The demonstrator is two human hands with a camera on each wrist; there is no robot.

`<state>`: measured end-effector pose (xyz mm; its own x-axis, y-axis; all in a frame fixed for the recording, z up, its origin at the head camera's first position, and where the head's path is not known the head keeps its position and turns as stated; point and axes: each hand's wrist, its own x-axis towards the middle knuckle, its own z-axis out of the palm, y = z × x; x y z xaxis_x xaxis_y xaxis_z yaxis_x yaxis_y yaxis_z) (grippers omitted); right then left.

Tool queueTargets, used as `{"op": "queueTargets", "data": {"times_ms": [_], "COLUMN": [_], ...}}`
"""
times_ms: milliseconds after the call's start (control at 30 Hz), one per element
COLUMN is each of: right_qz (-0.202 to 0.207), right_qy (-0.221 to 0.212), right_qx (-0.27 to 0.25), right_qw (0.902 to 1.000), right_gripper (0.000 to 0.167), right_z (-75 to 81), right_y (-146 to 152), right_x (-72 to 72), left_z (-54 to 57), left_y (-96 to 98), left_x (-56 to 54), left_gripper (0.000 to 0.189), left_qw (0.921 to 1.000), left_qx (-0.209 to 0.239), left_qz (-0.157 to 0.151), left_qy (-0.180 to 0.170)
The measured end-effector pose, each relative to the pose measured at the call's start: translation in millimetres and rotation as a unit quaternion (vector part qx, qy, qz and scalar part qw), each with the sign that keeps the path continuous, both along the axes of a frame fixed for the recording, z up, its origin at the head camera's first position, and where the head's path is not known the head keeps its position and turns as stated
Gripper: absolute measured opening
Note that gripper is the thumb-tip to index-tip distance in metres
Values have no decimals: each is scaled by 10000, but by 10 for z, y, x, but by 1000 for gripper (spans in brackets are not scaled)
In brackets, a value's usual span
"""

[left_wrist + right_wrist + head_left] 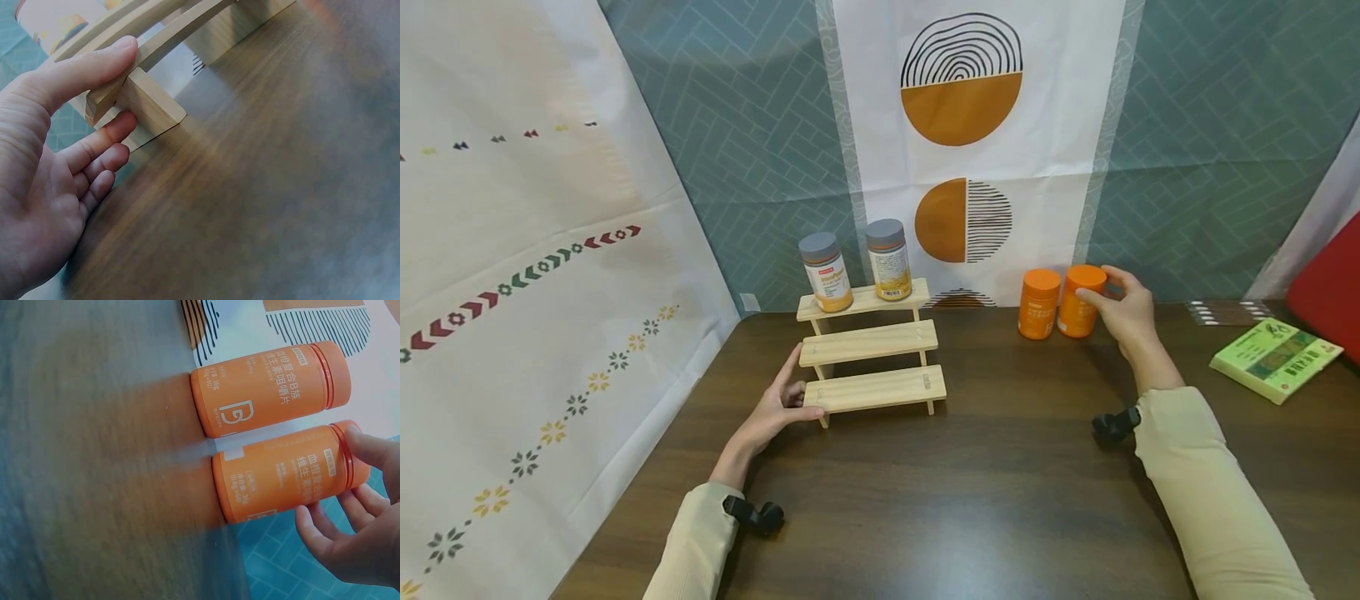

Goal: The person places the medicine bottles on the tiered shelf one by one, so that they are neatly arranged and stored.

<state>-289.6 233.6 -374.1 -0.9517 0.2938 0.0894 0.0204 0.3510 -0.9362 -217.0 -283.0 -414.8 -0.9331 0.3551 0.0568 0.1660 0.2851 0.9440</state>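
A three-step wooden display stand (872, 388) is gripped at its left end by my left hand (775, 410). In the left wrist view the thumb (106, 62) lies on the lowest plank's end, and the fingers bend in below it. On the top step stand two grey-lidded bottles, a white-labelled one (829, 275) and a yellow-labelled one (891, 262). Far right, my right hand (1126, 312) holds an orange bottle (281, 475) around its lid, thumb on the near side. A matching orange bottle (269, 387) stands upright close to its left in the head view.
A green-and-yellow box (1276, 358) lies at the right of the dark wooden table (970, 500). Behind it are a brown patterned strip (1229, 312) and a red object (1330, 283). Patterned cloth hangs along the table's back and left.
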Motion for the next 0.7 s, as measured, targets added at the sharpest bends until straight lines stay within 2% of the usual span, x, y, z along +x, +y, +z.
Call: {"op": "queueTargets", "data": {"times_ms": [433, 700], "right_qz": [-70, -300], "right_qy": [-305, -227], "right_qx": [-163, -335], "right_qw": [9994, 9987], "right_gripper": [71, 69], "right_z": [33, 204], "right_y": [-6, -10], "right_x": [36, 49], "left_z": [-12, 1], "left_y": [6, 5], "left_x": [21, -2], "left_gripper": [110, 109], "left_qw": [9999, 10000], "left_qx": [112, 46], "left_qz": [-78, -23], "left_qy": [-104, -29]}}
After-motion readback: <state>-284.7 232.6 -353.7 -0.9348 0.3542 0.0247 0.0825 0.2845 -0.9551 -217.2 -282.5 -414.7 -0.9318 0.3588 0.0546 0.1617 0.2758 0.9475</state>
